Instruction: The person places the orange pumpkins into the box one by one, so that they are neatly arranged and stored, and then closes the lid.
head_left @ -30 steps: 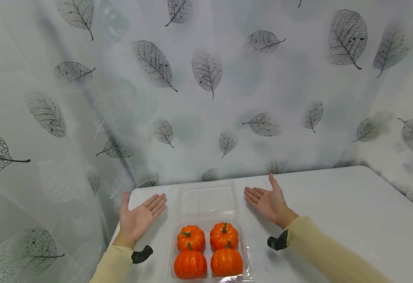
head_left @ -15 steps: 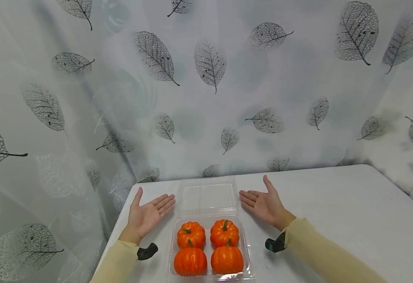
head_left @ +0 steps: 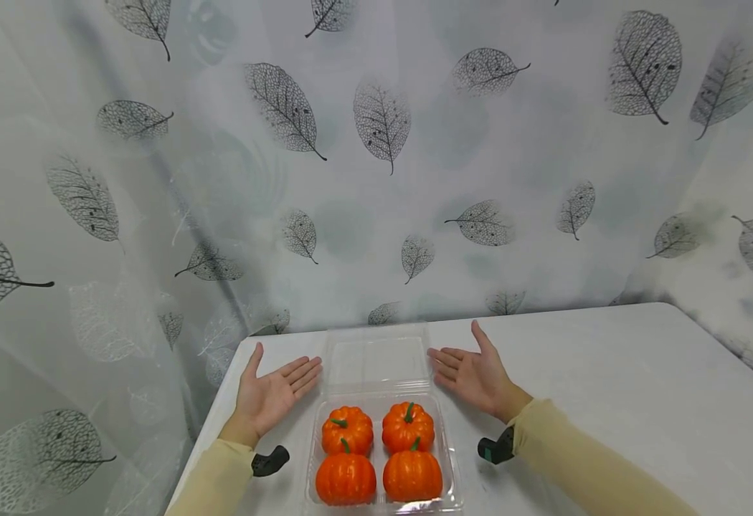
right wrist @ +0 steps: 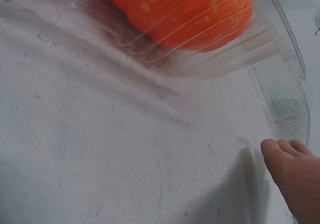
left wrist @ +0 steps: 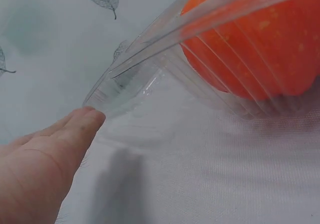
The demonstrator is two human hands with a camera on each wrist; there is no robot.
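Note:
A clear plastic clamshell container [head_left: 449, 466] lies on the table with its lid [head_left: 376, 358] folded back toward the far edge. Inside sit several small orange pumpkins [head_left: 346, 479] with green stems, in two rows. My left hand [head_left: 268, 398], palm up with fingers straight, is just left of the lid; in the left wrist view its fingertips [left wrist: 94, 115] are right at the lid's edge. On the other side my right hand [head_left: 476, 376] mirrors it, thumb raised and fingers extended to the lid's right edge. Neither hand holds anything.
A white cloth covers the table [head_left: 609, 373], which reaches far to the right. Behind and to the left hangs a pale curtain [head_left: 351, 179] printed with dark leaves. Black devices [head_left: 270, 461] show at both wrists.
Both hands have moved inward toward the lid, the left one to the right and the right one to the left. The container and pumpkins have stayed in place.

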